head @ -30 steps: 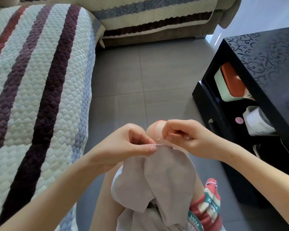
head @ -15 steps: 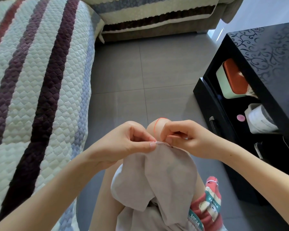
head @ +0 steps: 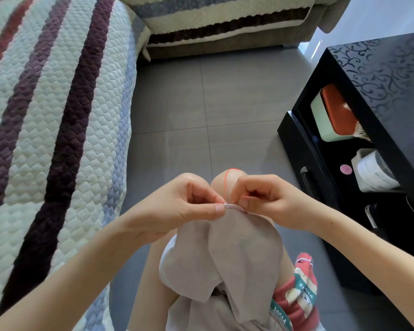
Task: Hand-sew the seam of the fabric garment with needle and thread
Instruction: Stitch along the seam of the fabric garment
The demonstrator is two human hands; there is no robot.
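Seam point(head: 234, 207) held taut for stitching
My left hand point(head: 177, 206) pinches the garment point(head: 239, 247) edge; right hand point(head: 265, 199) pinches it beside the red thread point(head: 225, 185).

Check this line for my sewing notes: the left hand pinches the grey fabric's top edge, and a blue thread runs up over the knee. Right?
Not quite. The head view shows the thread is red, not blue. The rest stands: the left hand pinches the grey fabric at its top edge, and the thread runs up over the knee.
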